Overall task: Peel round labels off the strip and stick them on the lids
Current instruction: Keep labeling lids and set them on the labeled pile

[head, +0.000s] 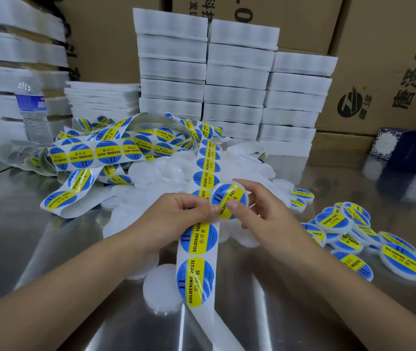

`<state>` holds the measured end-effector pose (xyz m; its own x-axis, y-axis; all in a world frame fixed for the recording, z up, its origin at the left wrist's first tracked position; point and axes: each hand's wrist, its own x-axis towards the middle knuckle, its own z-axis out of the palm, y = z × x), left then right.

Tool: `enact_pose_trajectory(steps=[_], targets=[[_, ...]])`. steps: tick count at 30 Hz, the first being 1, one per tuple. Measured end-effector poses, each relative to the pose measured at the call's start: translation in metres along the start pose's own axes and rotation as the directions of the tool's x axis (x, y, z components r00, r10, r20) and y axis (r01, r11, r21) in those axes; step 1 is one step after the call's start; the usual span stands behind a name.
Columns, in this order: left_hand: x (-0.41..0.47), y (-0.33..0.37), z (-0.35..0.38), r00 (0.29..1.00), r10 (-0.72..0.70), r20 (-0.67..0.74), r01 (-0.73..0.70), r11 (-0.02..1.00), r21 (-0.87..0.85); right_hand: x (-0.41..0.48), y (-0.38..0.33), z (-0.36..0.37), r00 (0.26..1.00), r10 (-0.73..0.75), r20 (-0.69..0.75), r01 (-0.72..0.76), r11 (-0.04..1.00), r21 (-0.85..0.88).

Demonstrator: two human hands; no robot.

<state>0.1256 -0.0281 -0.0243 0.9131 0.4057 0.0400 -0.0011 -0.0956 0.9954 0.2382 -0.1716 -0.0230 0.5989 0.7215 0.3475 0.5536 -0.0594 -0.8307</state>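
While the lid (243, 191) is pinched at centre in the right hand (265, 211), thumb pressed on its label (224, 198), the strip (198, 249) is gripped by the left hand (176, 216). Wrinkling or off-centre adhesion is risked if pressure is uneven.

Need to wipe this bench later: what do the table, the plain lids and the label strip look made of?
Table: metal, likely stainless steel, shiny; it mirrors the boxes. Plain lids: translucent white plastic, probably, with a dull sheen. Label strip: glossy coated paper, judging by its glare.
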Motion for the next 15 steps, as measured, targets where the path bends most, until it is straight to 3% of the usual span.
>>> enact_pose_trajectory(steps=[5, 15], targets=[[-0.0019, 0.0008, 0.0004, 0.999, -0.011, 0.04, 0.011, 1.0, -0.002, -0.0016, 0.0062, 0.0032, 0.983, -0.134, 0.123, 0.116, 0.983, 0.141], [-0.0052, 0.0012, 0.002, 0.992, -0.049, 0.119, 0.055, 0.997, -0.047, -0.0041, 0.0039, -0.0048, 0.983, -0.169, 0.079, 0.177, 0.978, -0.109]])
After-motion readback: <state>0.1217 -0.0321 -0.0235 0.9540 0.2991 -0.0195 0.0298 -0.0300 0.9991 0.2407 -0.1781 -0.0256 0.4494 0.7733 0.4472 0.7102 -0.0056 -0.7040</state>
